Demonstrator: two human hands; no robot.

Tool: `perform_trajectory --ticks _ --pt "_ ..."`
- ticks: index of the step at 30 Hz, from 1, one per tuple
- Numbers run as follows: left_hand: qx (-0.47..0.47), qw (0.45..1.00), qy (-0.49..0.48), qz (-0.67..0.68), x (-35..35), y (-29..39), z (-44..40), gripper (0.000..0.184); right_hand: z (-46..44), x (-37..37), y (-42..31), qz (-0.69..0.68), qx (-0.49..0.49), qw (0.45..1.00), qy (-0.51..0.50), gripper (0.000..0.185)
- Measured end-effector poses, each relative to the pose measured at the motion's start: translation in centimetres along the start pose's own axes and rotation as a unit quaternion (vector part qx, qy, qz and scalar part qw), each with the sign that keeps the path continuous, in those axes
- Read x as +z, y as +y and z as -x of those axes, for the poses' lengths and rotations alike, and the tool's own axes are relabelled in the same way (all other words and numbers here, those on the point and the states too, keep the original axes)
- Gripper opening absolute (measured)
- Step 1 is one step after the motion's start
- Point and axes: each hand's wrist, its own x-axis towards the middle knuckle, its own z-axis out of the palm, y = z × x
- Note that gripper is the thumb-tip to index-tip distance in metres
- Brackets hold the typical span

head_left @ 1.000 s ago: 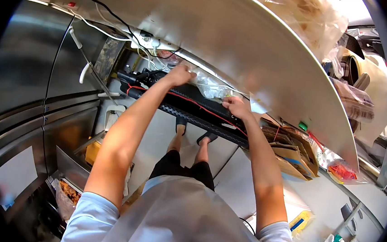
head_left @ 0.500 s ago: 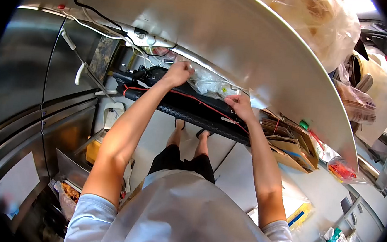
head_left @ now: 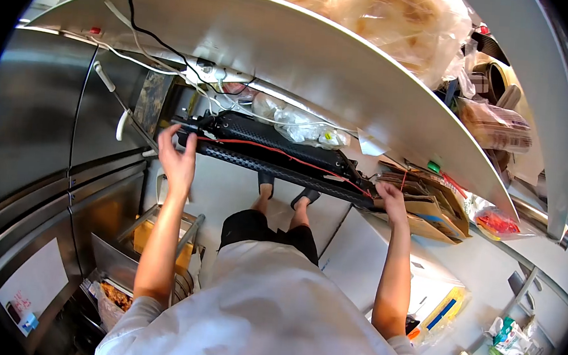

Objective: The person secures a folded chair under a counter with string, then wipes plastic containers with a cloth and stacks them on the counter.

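A long black object with a carbon-like woven pattern (head_left: 258, 164) lies across in front of me under the curved metal surface, its kind unclear. A red cord (head_left: 286, 153) runs along it. My left hand (head_left: 177, 159) is at its left end, thumb and fingers apart around the end. My right hand (head_left: 391, 200) is at its right end with fingers bent together against it; their exact hold is partly hidden. Behind the object lie clear plastic bags (head_left: 295, 123).
A curved metal surface (head_left: 262, 29) overhangs the black object, with cables (head_left: 158, 32) hanging over it. Steel doors (head_left: 43, 105) stand at left. Folded cardboard (head_left: 438, 206) leans at right, beside a white box (head_left: 365, 250) on the floor.
My hands have moved apart: the left from above the middle to the left end, the right to the right end. The view has shifted, showing more above the metal surface.
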Motion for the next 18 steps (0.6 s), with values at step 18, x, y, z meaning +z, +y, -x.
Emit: perform_trajectory --ticks 18 --pt "-0.33 0.924 -0.006 0.194 5.4 -0.4 -1.0 0.108 3.3 6.4 1.1 -0.123 0.003 0.992 -0.014 0.037"
